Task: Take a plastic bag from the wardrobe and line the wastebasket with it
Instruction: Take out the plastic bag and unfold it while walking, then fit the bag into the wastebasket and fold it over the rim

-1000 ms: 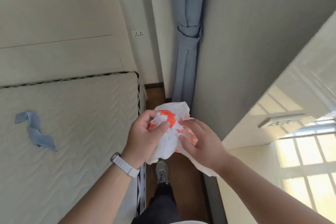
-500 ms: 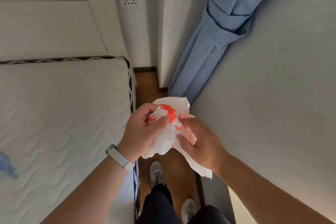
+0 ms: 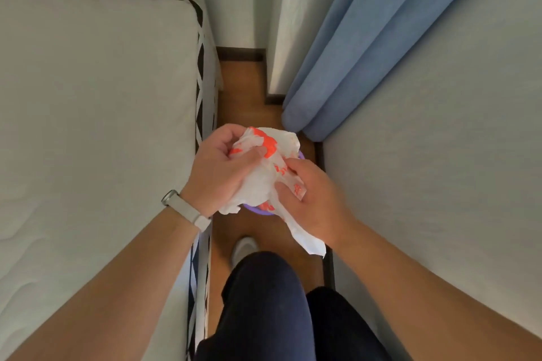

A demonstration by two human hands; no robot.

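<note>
Left hand (image 3: 218, 168) squeezes the top of the crumpled plastic bag (image 3: 265, 173) | right hand (image 3: 312, 195) pinches its lower edge | purple wastebasket (image 3: 258, 209) peeks out just under both hands | tip: rub the edge apart, find the mouth, open wide first.

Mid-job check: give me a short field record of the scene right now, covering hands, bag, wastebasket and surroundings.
left hand: gripping the crumpled plastic bag from the left
right hand: pinching the bag's right edge, a tail of it hanging below
plastic bag: white with orange print, still bunched, not opened
wastebasket: purple rim just visible under the bag; liner not in yet
mattress: to the left
curtain: blue, to the right ahead
floor: narrow wooden strip
</note>
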